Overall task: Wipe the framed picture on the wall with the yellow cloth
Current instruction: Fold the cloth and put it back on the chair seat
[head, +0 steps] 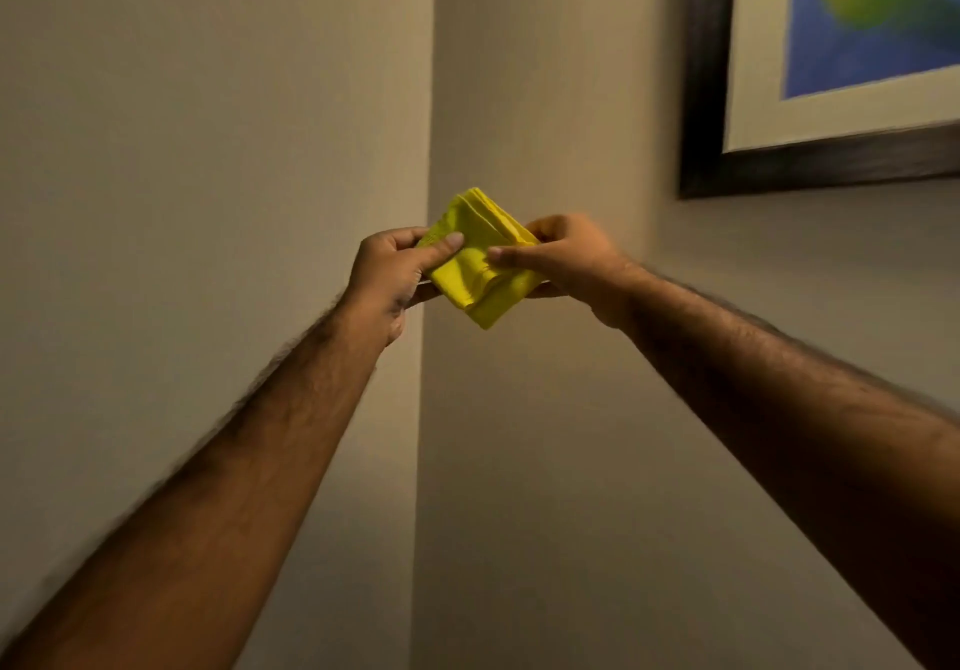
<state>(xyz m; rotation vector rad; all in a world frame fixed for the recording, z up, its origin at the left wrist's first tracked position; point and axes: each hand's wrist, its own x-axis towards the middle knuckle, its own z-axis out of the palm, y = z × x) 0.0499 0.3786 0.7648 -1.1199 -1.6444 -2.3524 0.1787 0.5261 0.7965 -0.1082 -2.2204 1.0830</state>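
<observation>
Two bare forearms reached up and forward from the bottom corners, meeting in front of a corner of the room. Between them sat the yellow cloth point(480, 258), folded into a thick wad with its layered edges fanned at the top and one corner hanging down below the fingers. The left hand point(387, 274) was closed on the cloth's left side, its thumb pressed flat across the front face and its fingers curled behind, where only their tips showed under the lower edge. The right hand point(563, 258) was closed on the cloth's right side in much the same way, thumb on the front and pointing toward the other thumb, fingers wrapped round the back. The two thumbs lay close together on the fabric but did not quite touch. The cloth was held in the air, clear of any surface. Behind the cloth ran the vertical corner point(426, 97) where two beige walls met. Above and to the right of the cloth, well apart from it, the framed picture point(831, 113) hung on the far wall point(571, 71), only its lower-left part in view: a dark frame, a pale mount, and a blue image with a green patch, somewhat blurred.
</observation>
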